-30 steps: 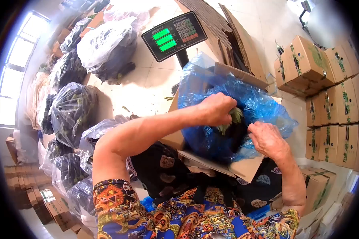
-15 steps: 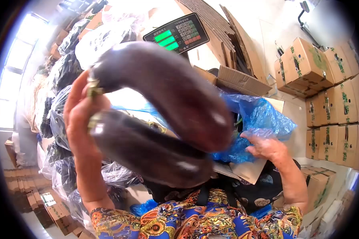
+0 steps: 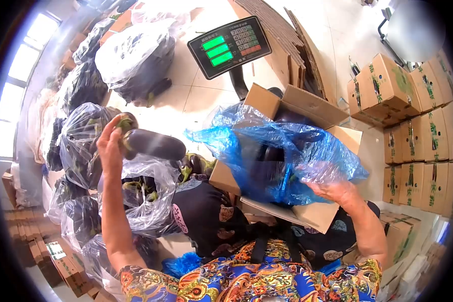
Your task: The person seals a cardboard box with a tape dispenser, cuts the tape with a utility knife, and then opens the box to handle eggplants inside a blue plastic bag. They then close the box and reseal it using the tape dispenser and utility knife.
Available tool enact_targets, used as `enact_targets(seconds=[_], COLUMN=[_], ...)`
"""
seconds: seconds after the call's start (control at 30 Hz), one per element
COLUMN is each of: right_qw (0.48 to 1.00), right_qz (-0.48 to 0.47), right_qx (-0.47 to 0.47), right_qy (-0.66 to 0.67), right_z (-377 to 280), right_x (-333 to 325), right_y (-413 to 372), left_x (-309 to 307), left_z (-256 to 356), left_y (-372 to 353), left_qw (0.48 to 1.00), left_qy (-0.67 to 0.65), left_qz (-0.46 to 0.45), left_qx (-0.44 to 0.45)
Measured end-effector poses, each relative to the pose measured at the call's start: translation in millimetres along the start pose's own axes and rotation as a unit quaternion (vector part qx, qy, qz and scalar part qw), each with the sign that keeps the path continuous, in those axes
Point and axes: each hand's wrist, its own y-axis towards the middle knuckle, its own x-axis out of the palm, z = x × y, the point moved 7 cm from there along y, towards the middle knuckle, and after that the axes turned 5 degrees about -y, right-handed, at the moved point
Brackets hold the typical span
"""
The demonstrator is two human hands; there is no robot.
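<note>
My left hand [image 3: 110, 146] is closed at the stem end of a dark purple eggplant [image 3: 158, 145], which points right, above the clear plastic bag [image 3: 161, 176] of eggplants. Another eggplant's stem end [image 3: 128, 122] shows right at my fingertips. On the right, my right hand [image 3: 334, 190] grips the edge of a blue plastic bag [image 3: 236, 136]. That bag lines an open cardboard box [image 3: 312, 105] by my lap, and dark eggplants [image 3: 274, 153] show inside it, partly hidden under the film.
A scale display [image 3: 230, 47] with green screens stands behind the box. Flattened cardboard [image 3: 272, 30] leans beyond it. Several plastic-wrapped bundles [image 3: 136, 60] of eggplants line the left side. Taped cartons [image 3: 382, 85] are stacked at right. Loose eggplants [image 3: 194, 163] lie left of the box.
The two eggplants in my left hand, close before the camera, have swung down and away to the left. The blue bag now spreads over the box opening. My right hand has shifted slightly down.
</note>
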Motion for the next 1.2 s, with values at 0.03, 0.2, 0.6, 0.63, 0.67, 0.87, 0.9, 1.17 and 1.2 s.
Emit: enact_targets(seconds=[0.03,0.2,0.6,0.63,0.67,0.87,0.9,1.17,1.2], right_qw=[0.994,0.976,0.976,0.971,0.964,0.926,0.915,0.954,0.945], right_qz=[0.071,-0.083,0.123,0.12,0.117,-0.045,-0.095,-0.274,-0.3], right_qx=[-0.077,0.133,0.179,0.207,0.236,0.345,0.355,0.004,-0.013], right_qy=[-0.036,0.149,0.005,0.021,0.037,0.147,0.164,0.123,0.126], right_z=[-15,-8,29,33,36,34,26,-14,-19], right_x=[-16,-26,-41,-42,-43,-40,-38,35,36], right_y=[4,29,7,7,7,14,17,-17,-18], left_x=[-1,24,46,60,56,17,-4,52,54], left_z=[-18,-110,-209,-173,-168,-159,-180,71,89], left_y=[7,12,-34,-47,-46,-61,-52,-60,-57], left_qw=[0.999,0.996,0.982,0.969,0.945,0.965,0.978,0.978,0.975], left_qy=[0.039,0.086,0.164,0.201,0.309,0.214,0.168,0.189,0.14], left_qz=[-0.007,-0.031,-0.076,-0.084,-0.103,-0.071,-0.081,-0.045,-0.102], left_qx=[0.015,-0.014,-0.058,-0.117,-0.028,-0.136,-0.099,0.071,0.139])
